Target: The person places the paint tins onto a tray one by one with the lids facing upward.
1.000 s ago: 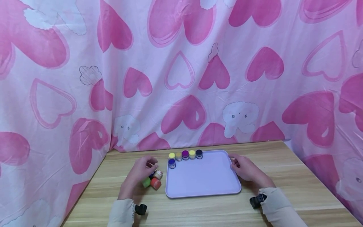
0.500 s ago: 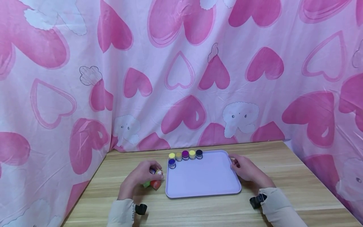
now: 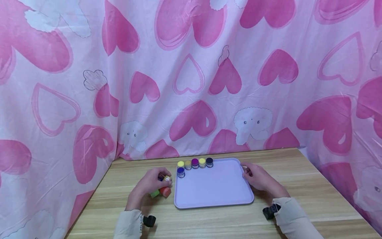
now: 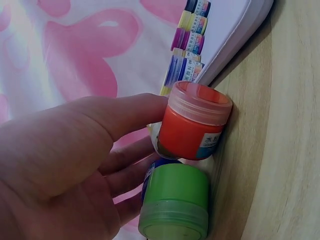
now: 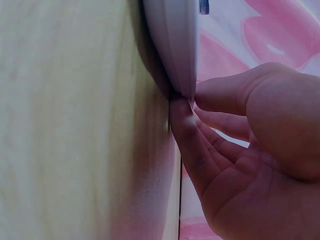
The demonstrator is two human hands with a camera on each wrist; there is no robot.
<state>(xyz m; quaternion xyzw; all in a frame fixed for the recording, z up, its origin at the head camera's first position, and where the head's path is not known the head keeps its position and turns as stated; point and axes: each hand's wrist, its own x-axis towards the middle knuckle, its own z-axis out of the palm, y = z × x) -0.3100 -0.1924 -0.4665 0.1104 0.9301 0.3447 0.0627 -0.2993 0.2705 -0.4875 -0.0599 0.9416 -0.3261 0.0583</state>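
Note:
My left hand [image 3: 152, 181] curls around a small pale paint jar [image 3: 168, 179], pinching it between thumb and fingers left of the tray. An orange-red paint jar [image 4: 192, 120] and a green paint jar [image 4: 175, 200] lie on their sides below that hand. Partly hidden behind the green one is a dark blue jar [image 4: 159, 164]. With thumb above and a finger under the rim, my right hand [image 3: 258, 176] pinches the right edge of the lilac tray [image 3: 215, 189]. Along the tray's back left stand yellow, ochre, purple [image 3: 195, 163] and black jars, with a blue jar [image 3: 180, 172] in front.
The wooden table [image 3: 209, 222] carries everything. Its back edge meets a pink heart-patterned curtain [image 3: 191, 83], which also hangs at both sides. Black camera mounts [image 3: 149, 220] sit on both wrists.
My left hand has come slightly right and down onto the loose jars and taken hold of the pale one. The orange-red jar has shifted a little. My right hand and the tray stay put.

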